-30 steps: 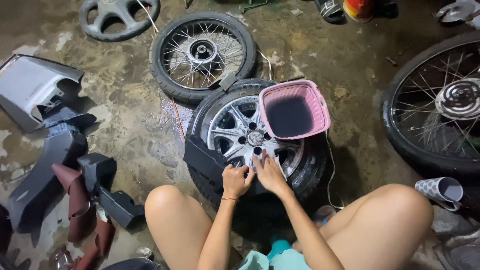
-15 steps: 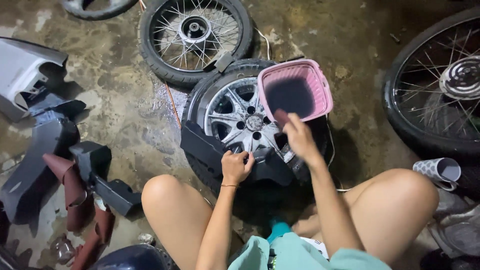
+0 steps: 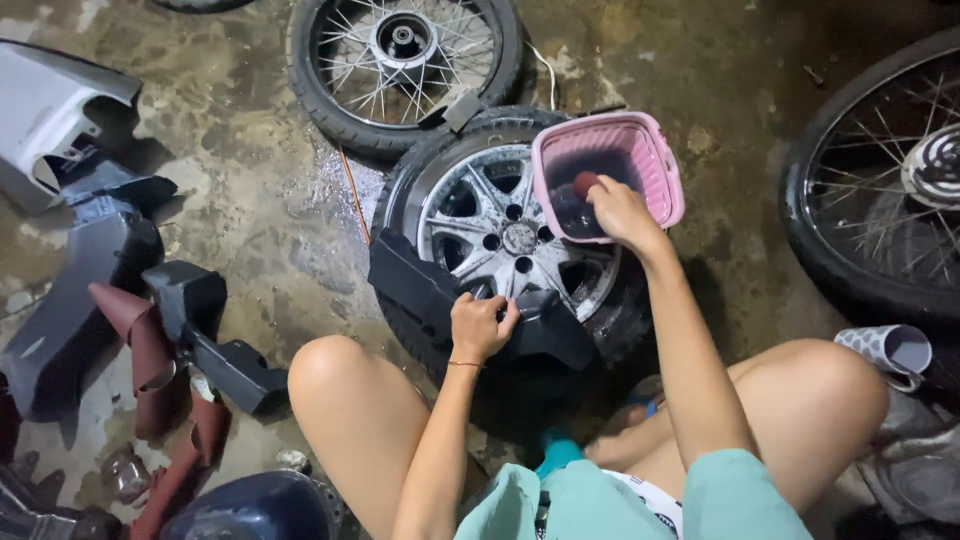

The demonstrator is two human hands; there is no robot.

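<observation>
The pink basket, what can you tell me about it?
The pink basket is a small plastic tub with rounded corners, a thick rim and a dark inside. It sits tilted on the alloy wheel lying flat on the floor. The person's right hand reaches inside it, fingers on something small and reddish.

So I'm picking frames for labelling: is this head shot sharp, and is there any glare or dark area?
Head view: mostly sharp; the right hand inside the pink basket is slightly soft. Wet sheen glints on the alloy wheel and floor. Deep shadow under the legs; the edges bend a little.
</observation>
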